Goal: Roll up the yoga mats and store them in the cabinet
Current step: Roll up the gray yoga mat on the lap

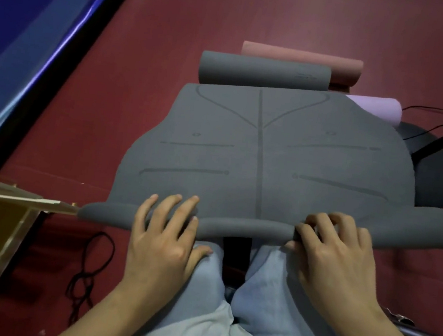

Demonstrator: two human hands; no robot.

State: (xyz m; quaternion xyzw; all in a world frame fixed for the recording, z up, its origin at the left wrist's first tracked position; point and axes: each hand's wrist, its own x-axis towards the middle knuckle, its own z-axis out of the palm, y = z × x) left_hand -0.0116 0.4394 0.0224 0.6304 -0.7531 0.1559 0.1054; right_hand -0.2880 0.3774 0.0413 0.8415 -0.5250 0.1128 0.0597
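The left hand [163,237] lay flat with fingers spread on the rolled near edge of the grey yoga mat [269,157]; the right hand [335,254] curled its fingers over that same roll. The mat stretched across the red floor [151,47] toward a rolled grey mat [264,72], a pink roll [303,56] and a lilac roll [375,108].

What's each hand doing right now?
Left hand: open, fingers pressing on the grey mat roll.
Right hand: fingers curled, gripping the roll's edge.
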